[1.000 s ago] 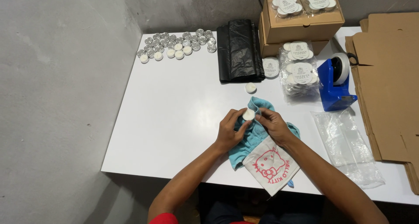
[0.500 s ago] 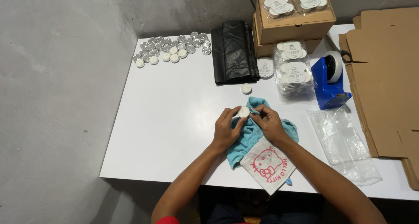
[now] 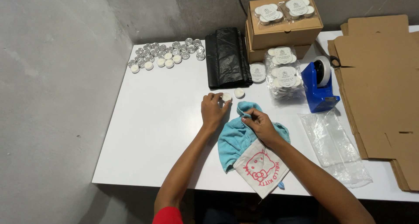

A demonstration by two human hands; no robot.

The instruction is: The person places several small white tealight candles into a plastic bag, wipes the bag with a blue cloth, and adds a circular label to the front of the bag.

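Observation:
My left hand (image 3: pixel 214 110) reaches forward on the white table (image 3: pixel 161 132), its fingertips on a small white tealight candle (image 3: pixel 226 97). A second tealight (image 3: pixel 239 93) lies just to its right. My right hand (image 3: pixel 259 123) pinches a fold of the light blue cloth (image 3: pixel 235 139), which lies bunched in front of me. A white cloth patch with a pink cartoon print (image 3: pixel 260 169) covers the cloth's near end.
A cluster of several tealights (image 3: pixel 166 56) sits at the far left. A black plastic bag (image 3: pixel 228 58), stacked cardboard boxes (image 3: pixel 283 29), packed candle bags (image 3: pixel 286 77), a blue tape dispenser (image 3: pixel 321 86), clear bags (image 3: pixel 336 145) and flat cardboard (image 3: pixel 379 93) fill the right.
My left hand has moved away from the cloth, carrying the tealight forward and setting it down beside the other one. My right hand stays on the blue cloth.

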